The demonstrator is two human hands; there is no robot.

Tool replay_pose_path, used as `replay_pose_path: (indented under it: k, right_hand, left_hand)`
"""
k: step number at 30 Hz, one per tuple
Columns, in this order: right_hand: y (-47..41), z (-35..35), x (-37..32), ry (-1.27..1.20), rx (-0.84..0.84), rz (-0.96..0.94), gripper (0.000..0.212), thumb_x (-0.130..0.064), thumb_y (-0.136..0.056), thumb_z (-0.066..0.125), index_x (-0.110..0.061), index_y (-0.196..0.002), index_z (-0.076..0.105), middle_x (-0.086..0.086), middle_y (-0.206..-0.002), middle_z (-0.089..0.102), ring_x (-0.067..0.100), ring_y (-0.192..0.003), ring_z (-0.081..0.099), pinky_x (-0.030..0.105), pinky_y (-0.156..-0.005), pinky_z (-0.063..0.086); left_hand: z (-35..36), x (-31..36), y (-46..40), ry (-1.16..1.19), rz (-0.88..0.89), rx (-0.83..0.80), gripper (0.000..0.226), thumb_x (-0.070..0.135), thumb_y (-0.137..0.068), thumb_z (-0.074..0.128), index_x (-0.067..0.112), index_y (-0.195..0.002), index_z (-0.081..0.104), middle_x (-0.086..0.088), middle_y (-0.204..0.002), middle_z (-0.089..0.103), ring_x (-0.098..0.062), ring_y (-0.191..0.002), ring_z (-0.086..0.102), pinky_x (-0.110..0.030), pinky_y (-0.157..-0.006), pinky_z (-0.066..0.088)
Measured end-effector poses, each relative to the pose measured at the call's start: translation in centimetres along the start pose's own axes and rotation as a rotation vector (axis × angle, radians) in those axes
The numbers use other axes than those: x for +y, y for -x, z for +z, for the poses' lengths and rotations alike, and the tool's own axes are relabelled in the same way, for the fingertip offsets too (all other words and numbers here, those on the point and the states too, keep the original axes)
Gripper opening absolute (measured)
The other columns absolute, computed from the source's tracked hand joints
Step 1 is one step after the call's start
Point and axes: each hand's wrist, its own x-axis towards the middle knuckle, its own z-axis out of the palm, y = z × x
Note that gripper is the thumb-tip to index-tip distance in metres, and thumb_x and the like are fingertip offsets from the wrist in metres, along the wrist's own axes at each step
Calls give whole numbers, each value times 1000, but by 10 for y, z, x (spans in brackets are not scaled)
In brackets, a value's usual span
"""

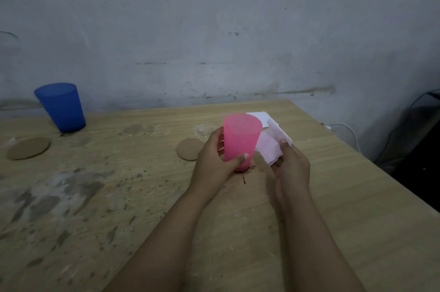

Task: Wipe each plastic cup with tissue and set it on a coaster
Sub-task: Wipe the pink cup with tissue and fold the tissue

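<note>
Fingers of the left hand (215, 160) wrap a pink cup (240, 140), held upright just above the tabletop (142, 196), thumb across its front. The right hand (289, 165) pinches a white tissue (271, 146) touching the cup's side. One coaster (188, 152) lies just behind the left hand; another coaster (28, 148) sits far left, near a blue cup (61, 107).

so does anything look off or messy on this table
Mainly the table itself: grey blotches and dark specks stain its left and middle, and a small dark reddish smear sits just under the pink cup the left hand grips. The blue cup stands beside a coaster, not on it.
</note>
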Motion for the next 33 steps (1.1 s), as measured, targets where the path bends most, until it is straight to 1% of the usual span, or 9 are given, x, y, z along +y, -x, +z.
replay_pose_path:
  k: [3,6,8,11,14,18,23,28,33]
  right_hand:
    - [5,3,-2,-28,-33,33,23,-18,-94,51,-4,-106,66,18,-103,69,31,-96,67,45,-87,53]
    - [11,8,-3,-65,-96,88,23,-21,-95,48,-9,-97,67,16,-95,71,27,-87,69,40,-81,55]
    - [13,14,-1,-97,-122,136,24,-21,-95,46,-8,-93,66,15,-86,73,25,-78,70,37,-76,56]
    - [21,24,2,-250,-178,257,25,-17,-95,43,-4,-99,64,12,-77,71,20,-66,69,28,-63,57]
    - [27,29,2,-452,-265,366,27,-14,-94,40,1,-98,62,15,-79,71,20,-67,70,27,-61,59]
    - [29,26,-1,-572,-340,400,30,-13,-95,35,3,-100,59,17,-83,73,22,-73,73,33,-68,60]
    - [31,26,-8,-578,-359,401,31,-12,-95,33,5,-104,56,19,-82,73,24,-72,73,35,-66,60]
    - [31,21,-14,-524,-354,398,30,-11,-93,35,6,-106,56,19,-82,73,24,-72,72,33,-64,60]
    - [26,17,-16,-407,-280,351,26,-9,-91,39,4,-107,56,19,-85,71,24,-70,71,32,-62,60]
  left_hand:
    - [-2,7,-2,41,33,39,69,22,-72,81,32,-131,46,13,-121,59,-4,-109,59,-20,-83,53]
    - [-4,17,-7,70,59,50,68,26,-71,82,30,-129,47,13,-119,61,-6,-107,61,-29,-87,54]
    - [-5,25,-9,72,73,37,71,28,-71,82,25,-133,46,11,-118,61,-5,-106,62,-27,-85,54]
    - [-4,34,-11,97,95,8,73,31,-70,82,22,-133,46,11,-119,61,-4,-105,62,-24,-85,54]
    - [-4,39,-10,112,100,-13,73,28,-71,81,22,-134,45,9,-124,60,-4,-109,60,-22,-86,53]
    - [-7,41,-11,142,86,-15,71,21,-73,80,20,-135,45,6,-124,59,-5,-109,60,-21,-85,53]
    - [-12,43,-11,141,79,4,71,17,-74,79,17,-136,43,6,-122,59,-1,-106,60,-14,-79,51]
    - [-17,44,-12,158,61,29,67,15,-76,77,15,-134,44,8,-118,60,1,-103,61,-12,-77,51]
    - [-21,45,-12,184,44,54,69,17,-76,77,16,-136,43,6,-122,60,-5,-107,61,-14,-78,52]
